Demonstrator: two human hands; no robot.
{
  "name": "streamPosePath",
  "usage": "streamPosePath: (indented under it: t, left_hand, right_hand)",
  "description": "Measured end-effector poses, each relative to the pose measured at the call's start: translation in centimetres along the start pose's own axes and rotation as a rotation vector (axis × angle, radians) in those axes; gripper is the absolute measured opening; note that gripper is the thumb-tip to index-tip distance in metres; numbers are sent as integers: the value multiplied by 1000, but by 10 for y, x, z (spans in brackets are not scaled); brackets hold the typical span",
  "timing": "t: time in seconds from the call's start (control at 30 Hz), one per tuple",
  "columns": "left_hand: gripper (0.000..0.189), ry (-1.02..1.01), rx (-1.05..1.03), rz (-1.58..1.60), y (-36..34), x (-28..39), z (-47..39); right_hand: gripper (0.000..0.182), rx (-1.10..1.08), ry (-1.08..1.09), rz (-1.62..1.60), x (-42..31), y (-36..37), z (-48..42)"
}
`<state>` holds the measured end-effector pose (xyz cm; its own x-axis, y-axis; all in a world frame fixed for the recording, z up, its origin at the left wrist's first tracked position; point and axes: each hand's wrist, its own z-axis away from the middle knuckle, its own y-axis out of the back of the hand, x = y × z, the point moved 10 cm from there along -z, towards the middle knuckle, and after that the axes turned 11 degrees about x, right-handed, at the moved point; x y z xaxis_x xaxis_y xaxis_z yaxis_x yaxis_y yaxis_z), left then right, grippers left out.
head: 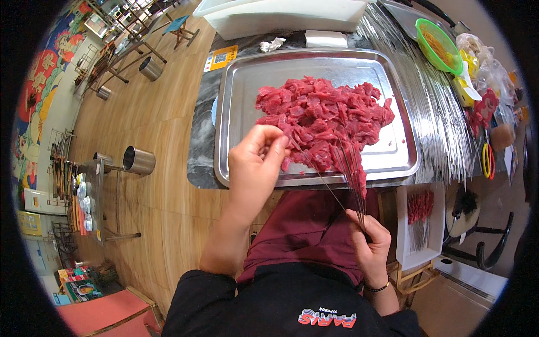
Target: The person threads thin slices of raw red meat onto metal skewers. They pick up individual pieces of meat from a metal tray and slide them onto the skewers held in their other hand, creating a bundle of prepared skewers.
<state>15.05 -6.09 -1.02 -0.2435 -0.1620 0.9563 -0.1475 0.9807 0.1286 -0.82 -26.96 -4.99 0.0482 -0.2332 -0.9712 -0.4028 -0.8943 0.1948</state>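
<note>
A steel tray (248, 80) lies on the dark marbled table, bearing a heap of cut raw red meat (316, 105). My right hand (370, 236) is closed around the lower ends of several thin metal skewers (349, 168); meat pieces are threaded on their upper parts, at the tray's near edge. One skewer slants away from the bunch up to my left hand (261, 156). The left thumb and forefinger pinch a small piece of meat at that skewer's upper end, over the tray's left near part.
Many bare metal skewers (433, 118) lie right of the tray. Beyond it stand a white plastic bin (286, 21) and crumpled tissue (272, 44). A green basket (436, 46) is at back right. Low on the right, a white box (402, 248) holds meat skewers (420, 210).
</note>
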Motion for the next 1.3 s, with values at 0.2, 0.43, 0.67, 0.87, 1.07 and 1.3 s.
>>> streamPosePath:
  t: [0.2, 0.43, 0.67, 0.87, 1.07, 1.3]
  left_hand:
    - [9, 368, -69, 489, -9, -16, 0]
    - [17, 437, 28, 679, -8, -25, 5]
    - [16, 382, 93, 808, -9, -21, 16]
    - [16, 341, 88, 824, -6, -21, 17]
    - [19, 368, 90, 842, -9, -20, 19]
    - [18, 279, 99, 742, -9, -14, 21]
  right_hand:
    - [35, 32, -47, 103, 5, 1, -4]
    - [39, -7, 85, 77, -12, 2, 1]
    - [35, -58, -93, 32, 1, -19, -1]
    - [33, -86, -103, 22, 4, -23, 1]
    - [32, -62, -108, -1, 2, -23, 0]
    - [33, -58, -46, 41, -7, -21, -7]
